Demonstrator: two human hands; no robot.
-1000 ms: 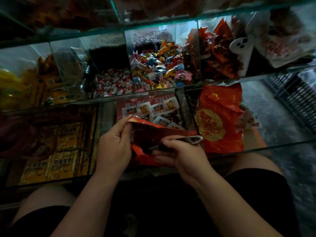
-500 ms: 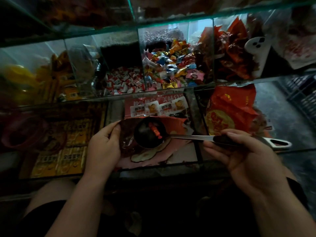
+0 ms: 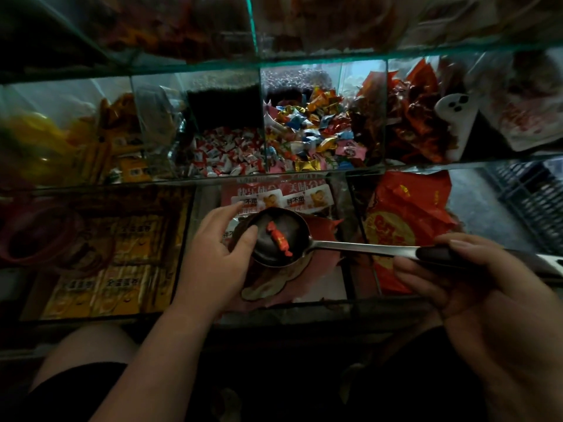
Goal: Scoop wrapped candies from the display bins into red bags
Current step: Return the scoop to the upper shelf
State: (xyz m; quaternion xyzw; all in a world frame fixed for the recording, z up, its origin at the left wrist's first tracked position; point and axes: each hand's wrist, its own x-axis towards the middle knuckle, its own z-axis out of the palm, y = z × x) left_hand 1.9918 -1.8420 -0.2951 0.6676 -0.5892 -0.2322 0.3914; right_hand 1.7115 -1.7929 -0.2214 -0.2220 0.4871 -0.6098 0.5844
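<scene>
My right hand (image 3: 457, 278) grips the dark handle of a metal ladle (image 3: 359, 247). The ladle's bowl hovers over the mouth of a red bag (image 3: 324, 257) and holds one red wrapped candy (image 3: 277, 239). My left hand (image 3: 217, 251) pinches the bag's left edge, its thumb lying by the bowl's rim. Behind, glass bins hold red-and-white wrapped candies (image 3: 225, 153) and mixed colourful wrapped candies (image 3: 310, 135).
A second filled red bag (image 3: 408, 220) lies in the compartment to the right. Yellow packets (image 3: 100, 263) fill the lower left bin, red packets (image 3: 420, 117) the upper right one. A glass shelf edge (image 3: 304, 62) runs above the bins. My knees are below the counter.
The ladle has come out of the bag and now sits level over its mouth with one candy in it. My right hand has slid right along the handle. My left hand keeps the bag's edge.
</scene>
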